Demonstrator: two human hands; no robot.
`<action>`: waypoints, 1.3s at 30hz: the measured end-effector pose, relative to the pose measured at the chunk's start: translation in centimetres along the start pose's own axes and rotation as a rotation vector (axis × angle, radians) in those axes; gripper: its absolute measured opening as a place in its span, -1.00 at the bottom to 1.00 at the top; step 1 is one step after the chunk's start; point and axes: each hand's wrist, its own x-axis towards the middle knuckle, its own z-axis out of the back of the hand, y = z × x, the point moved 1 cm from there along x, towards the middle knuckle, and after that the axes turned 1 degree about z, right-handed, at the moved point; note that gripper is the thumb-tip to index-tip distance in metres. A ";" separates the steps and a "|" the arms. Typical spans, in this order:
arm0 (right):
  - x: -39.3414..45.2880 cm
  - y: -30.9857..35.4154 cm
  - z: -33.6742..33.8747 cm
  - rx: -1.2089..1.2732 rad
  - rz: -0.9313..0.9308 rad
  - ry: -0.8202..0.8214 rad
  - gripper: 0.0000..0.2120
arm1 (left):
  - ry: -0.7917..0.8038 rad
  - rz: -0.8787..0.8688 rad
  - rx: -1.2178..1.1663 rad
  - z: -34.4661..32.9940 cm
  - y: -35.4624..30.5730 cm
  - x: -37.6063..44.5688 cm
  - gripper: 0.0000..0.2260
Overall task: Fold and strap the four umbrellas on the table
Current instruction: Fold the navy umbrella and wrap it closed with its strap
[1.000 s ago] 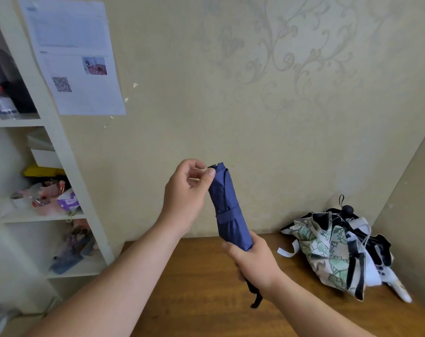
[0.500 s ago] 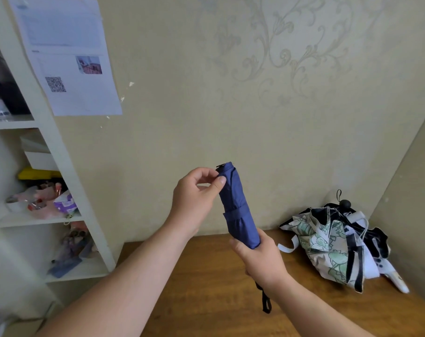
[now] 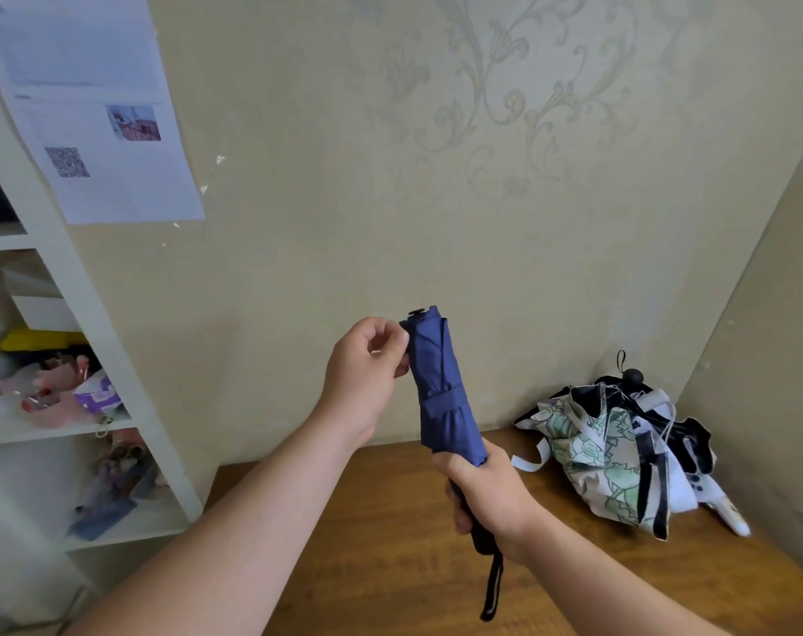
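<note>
You hold a folded navy umbrella [image 3: 440,392] nearly upright in front of you, above the near edge of a wooden desk [image 3: 390,543]. Your right hand [image 3: 489,491] grips it low down, fingers curled round where the fabric meets the dark handle; the hand hides most of that handle, and only its lower end and a black wrist loop [image 3: 493,589] show, hanging below your fist. A band of the same navy fabric wraps round the umbrella's middle. Your left hand [image 3: 367,374] is up at the top end, thumb and curled fingers pinching the edge of the folded fabric just under the small black cap; exactly what the fingertips hold there is hard to make out.

At the far right of the desk, in the corner where the walls meet, lies a loose heap of other umbrellas [image 3: 620,452]: one pale with a green leaf print on top, and dark and white fabric beneath it, with a black knob and cord poking up at the back. They overlap, so how many are in the heap cannot be told.

To your left stands a white shelf unit [image 3: 96,323] with blurred clutter on its shelves, cut off by the frame edge. A printed paper sheet [image 3: 92,107] hangs on the beige patterned wall; its text is too blurred to read.
</note>
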 end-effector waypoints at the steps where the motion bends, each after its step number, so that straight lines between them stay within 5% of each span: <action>1: 0.0 0.1 0.2 0.009 0.000 -0.006 -0.73 | -0.008 0.005 -0.004 -0.1 -0.1 -0.1 -0.89; 15: 0.5 0.2 1.8 -0.178 0.067 -0.039 -0.69 | -0.056 -0.041 0.171 -0.8 -0.1 -0.2 -0.90; 24: 0.1 -0.2 1.4 -0.089 0.018 0.070 -0.76 | 0.030 0.271 -0.269 -1.0 -0.3 0.0 -0.84; 29: 0.5 0.0 1.7 -0.415 0.129 -0.271 -0.77 | -0.204 -0.091 0.186 0.1 -0.5 -0.4 -0.91; 31: 0.4 0.2 1.7 -0.521 0.186 -0.360 -0.76 | -0.175 -0.241 0.363 -0.1 -0.9 -0.8 -0.92; 39: 0.0 0.3 1.2 -0.672 0.255 -0.480 -0.75 | -0.123 -0.201 0.345 -0.5 -0.8 -1.1 -0.88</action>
